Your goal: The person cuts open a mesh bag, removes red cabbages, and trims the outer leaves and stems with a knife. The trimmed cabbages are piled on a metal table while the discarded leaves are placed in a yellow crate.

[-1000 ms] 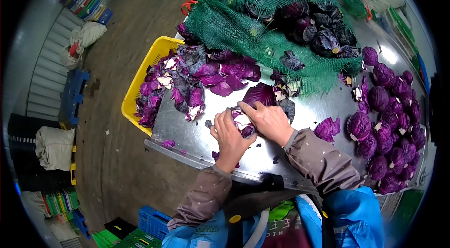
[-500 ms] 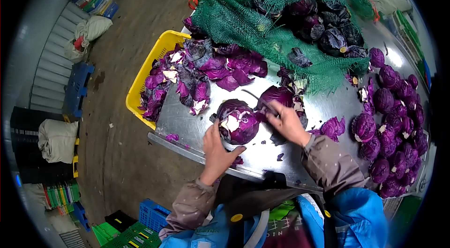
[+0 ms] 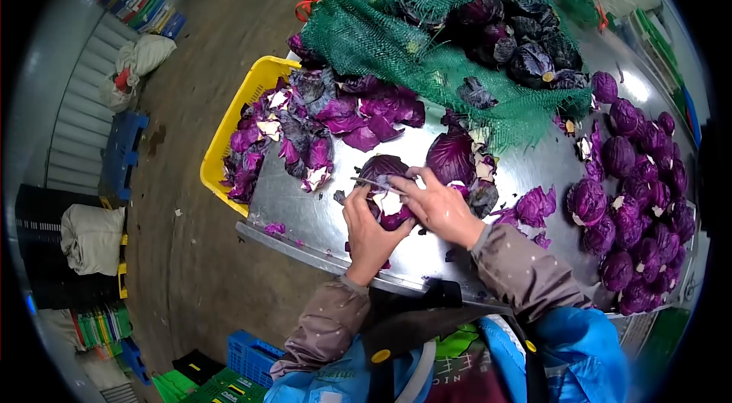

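A red cabbage (image 3: 383,166) sits on the metal table with its pale cut stem end facing up. My left hand (image 3: 369,237) wraps round its near left side, thumb at the front. In my right hand (image 3: 444,211) is a knife (image 3: 372,184), its thin blade lying across the top of the cabbage, close to my left fingertips. The handle is mostly hidden under my fingers. Just beyond my right hand lies another red cabbage (image 3: 450,158), with loose outer leaves and pale stem pieces beside it.
A yellow crate (image 3: 239,117) of leaf trimmings stands at the table's left edge. A green mesh sack (image 3: 381,29) with dark cabbages lies across the back. Trimmed red cabbages (image 3: 627,205) are piled at the right. Loose leaves (image 3: 536,207) lie nearer. The metal table's edge (image 3: 293,244) runs along the front.
My right hand has brought the knife leftward from beside the other cabbage onto the near one. My left hand has moved up and right and closed round that cabbage.
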A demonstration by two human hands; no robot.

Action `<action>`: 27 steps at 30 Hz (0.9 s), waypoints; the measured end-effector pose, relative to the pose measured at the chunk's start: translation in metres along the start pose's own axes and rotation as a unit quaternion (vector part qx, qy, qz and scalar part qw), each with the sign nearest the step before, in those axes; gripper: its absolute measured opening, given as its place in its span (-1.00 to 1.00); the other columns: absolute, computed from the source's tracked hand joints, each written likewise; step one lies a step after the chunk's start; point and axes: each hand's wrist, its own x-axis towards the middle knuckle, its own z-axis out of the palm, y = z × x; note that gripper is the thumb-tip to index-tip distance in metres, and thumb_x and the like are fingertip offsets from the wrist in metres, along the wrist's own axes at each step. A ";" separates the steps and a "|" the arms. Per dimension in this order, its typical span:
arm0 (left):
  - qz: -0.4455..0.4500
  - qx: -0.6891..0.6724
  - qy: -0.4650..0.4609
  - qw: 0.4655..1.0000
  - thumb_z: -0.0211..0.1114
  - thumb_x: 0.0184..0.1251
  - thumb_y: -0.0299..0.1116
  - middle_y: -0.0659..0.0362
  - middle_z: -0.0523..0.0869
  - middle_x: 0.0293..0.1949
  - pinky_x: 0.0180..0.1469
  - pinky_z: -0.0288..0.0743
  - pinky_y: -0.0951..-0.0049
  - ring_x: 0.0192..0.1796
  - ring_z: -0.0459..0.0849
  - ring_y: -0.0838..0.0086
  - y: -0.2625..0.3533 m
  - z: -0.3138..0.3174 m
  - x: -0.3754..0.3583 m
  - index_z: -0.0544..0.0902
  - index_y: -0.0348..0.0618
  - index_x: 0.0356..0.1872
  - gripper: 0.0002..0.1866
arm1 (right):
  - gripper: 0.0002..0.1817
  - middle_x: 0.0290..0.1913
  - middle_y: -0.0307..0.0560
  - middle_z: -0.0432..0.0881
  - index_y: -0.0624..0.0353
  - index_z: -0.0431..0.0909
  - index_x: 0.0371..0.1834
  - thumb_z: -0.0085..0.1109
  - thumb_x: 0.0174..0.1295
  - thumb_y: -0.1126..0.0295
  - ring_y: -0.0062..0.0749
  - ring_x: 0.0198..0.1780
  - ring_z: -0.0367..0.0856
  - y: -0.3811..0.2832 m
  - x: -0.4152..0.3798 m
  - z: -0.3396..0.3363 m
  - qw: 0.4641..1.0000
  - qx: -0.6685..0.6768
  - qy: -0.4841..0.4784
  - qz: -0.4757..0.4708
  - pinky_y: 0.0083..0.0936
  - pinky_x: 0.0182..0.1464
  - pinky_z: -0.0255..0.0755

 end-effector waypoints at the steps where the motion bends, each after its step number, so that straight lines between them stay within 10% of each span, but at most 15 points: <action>1: -0.002 -0.004 -0.008 1.000 0.56 -0.25 -0.18 -0.10 0.29 0.08 0.20 0.23 0.11 0.16 0.29 0.01 0.002 -0.001 0.002 0.22 -0.32 0.16 -0.07 | -0.57 0.05 0.08 0.44 -0.19 0.39 0.24 0.07 0.27 0.24 -0.01 -0.34 0.63 0.006 0.003 0.005 1.000 -0.013 -0.003 0.021 -0.21 -0.34 0.56; 7: 0.024 -0.042 -0.063 0.997 0.56 -0.26 -0.21 -0.09 0.29 0.09 0.23 0.26 0.12 0.18 0.31 0.04 -0.012 -0.011 0.011 0.24 -0.27 0.19 -0.08 | -0.76 -0.30 0.00 0.58 0.07 0.50 -0.02 0.04 0.28 0.32 -0.04 -0.33 0.63 0.040 0.011 0.011 0.992 -0.016 0.118 0.034 -0.22 -0.33 0.51; 16: -0.102 -0.115 -0.087 0.984 0.58 -0.23 -0.18 -0.06 0.19 0.11 0.26 0.26 0.19 0.21 0.28 0.08 -0.013 -0.032 0.007 0.08 -0.13 0.37 0.10 | -0.75 -0.59 0.21 0.50 0.30 0.49 -0.26 0.24 0.10 0.36 0.04 -0.52 0.57 0.018 0.004 0.013 0.976 0.175 0.033 0.125 -0.21 -0.43 0.38; 20: -0.093 -0.169 -0.020 0.981 0.56 -0.20 -0.20 -0.11 0.33 0.07 0.23 0.27 0.23 0.17 0.38 0.12 -0.012 -0.015 -0.003 0.16 -0.32 0.25 -0.02 | -0.80 -0.58 0.16 0.55 0.29 0.49 -0.28 0.18 0.12 0.38 0.05 -0.52 0.58 0.035 0.003 -0.001 0.976 0.093 0.114 0.160 -0.17 -0.42 0.43; 22: -0.073 -0.126 -0.073 0.987 0.55 -0.20 -0.20 -0.13 0.37 0.08 0.21 0.30 0.22 0.15 0.41 0.09 -0.003 -0.022 0.003 0.18 -0.34 0.21 -0.06 | -0.64 -0.43 0.20 0.61 0.22 0.46 0.00 0.15 0.18 0.28 0.06 -0.37 0.62 0.052 0.008 -0.021 0.973 -0.050 -0.010 0.224 -0.11 -0.33 0.47; 27: -0.029 -0.073 -0.056 0.995 0.55 -0.21 -0.22 -0.12 0.37 0.08 0.20 0.30 0.22 0.17 0.40 0.10 -0.004 -0.007 0.009 0.22 -0.34 0.21 -0.06 | -0.50 0.05 0.11 0.49 -0.19 0.30 0.30 0.06 0.27 0.26 -0.06 -0.28 0.65 0.006 0.009 -0.026 0.998 -0.050 -0.027 -0.020 -0.30 -0.34 0.58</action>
